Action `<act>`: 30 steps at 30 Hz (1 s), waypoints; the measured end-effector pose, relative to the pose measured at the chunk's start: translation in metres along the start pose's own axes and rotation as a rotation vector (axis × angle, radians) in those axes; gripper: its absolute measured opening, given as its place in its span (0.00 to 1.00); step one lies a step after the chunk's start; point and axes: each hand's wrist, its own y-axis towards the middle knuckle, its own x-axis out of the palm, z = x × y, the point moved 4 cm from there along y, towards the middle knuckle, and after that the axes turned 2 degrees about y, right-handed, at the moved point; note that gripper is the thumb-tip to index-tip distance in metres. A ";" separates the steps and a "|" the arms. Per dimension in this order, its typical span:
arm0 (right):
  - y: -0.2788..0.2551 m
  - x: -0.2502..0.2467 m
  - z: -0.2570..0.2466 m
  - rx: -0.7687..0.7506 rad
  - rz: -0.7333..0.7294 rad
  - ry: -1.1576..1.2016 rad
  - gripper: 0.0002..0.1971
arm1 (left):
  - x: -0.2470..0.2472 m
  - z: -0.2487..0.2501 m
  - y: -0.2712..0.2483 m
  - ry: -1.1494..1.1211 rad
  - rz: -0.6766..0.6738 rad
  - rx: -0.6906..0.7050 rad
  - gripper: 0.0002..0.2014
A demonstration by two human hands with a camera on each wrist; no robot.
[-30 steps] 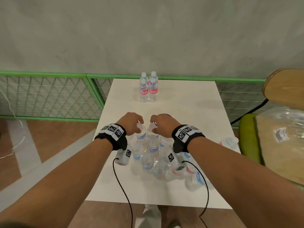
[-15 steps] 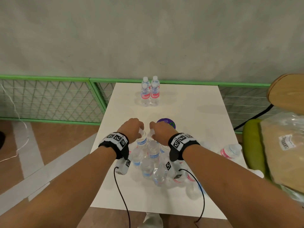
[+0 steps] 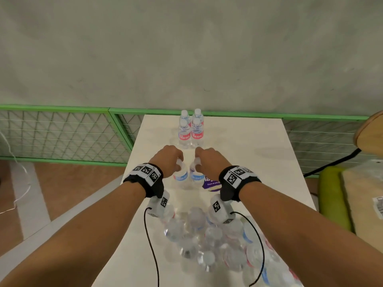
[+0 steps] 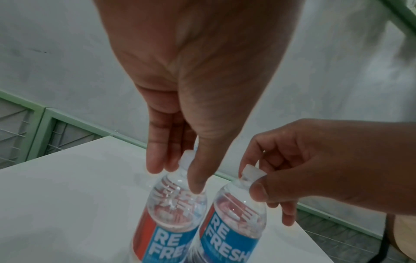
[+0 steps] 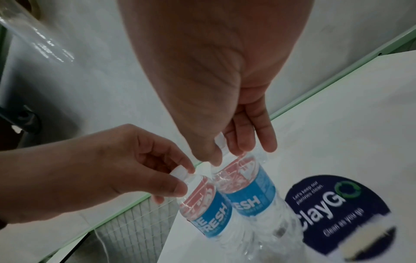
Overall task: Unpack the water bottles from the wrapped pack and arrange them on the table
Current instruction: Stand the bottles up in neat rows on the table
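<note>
My left hand (image 3: 177, 161) pinches the white cap of a blue-labelled water bottle (image 3: 180, 177). Beside it, my right hand (image 3: 198, 161) pinches the cap of a second bottle (image 3: 196, 177). Both bottles hang upright side by side over the middle of the white table (image 3: 259, 172). In the left wrist view the thumb and fingers close on the cap (image 4: 188, 159); in the right wrist view the same grip shows on the other cap (image 5: 221, 144). Several upright bottles (image 3: 190, 131) stand just beyond at the far edge. The opened pack (image 3: 207, 241) of clear bottles lies under my wrists.
A round purple sticker (image 3: 212, 184) lies on the table just right of the held bottles. A green mesh railing (image 3: 62, 133) runs behind and left of the table. At the right stand a green seat (image 3: 331, 195) with a plastic-wrapped bundle and a wooden chair back (image 3: 371, 135).
Both hands have lifted a bottle each out of the pack and carried them forward, past the purple sticker, toward the bottles at the far edge.
</note>
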 end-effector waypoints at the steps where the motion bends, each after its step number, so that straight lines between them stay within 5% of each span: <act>1: 0.011 -0.004 0.004 0.012 0.018 0.010 0.15 | -0.004 -0.002 0.012 0.003 0.014 0.004 0.15; 14: 0.104 -0.013 0.042 0.123 0.107 0.025 0.15 | -0.022 -0.022 0.116 -0.036 0.069 0.014 0.16; 30: 0.127 -0.018 0.041 0.099 0.139 -0.001 0.14 | -0.023 -0.029 0.133 -0.007 0.087 0.026 0.16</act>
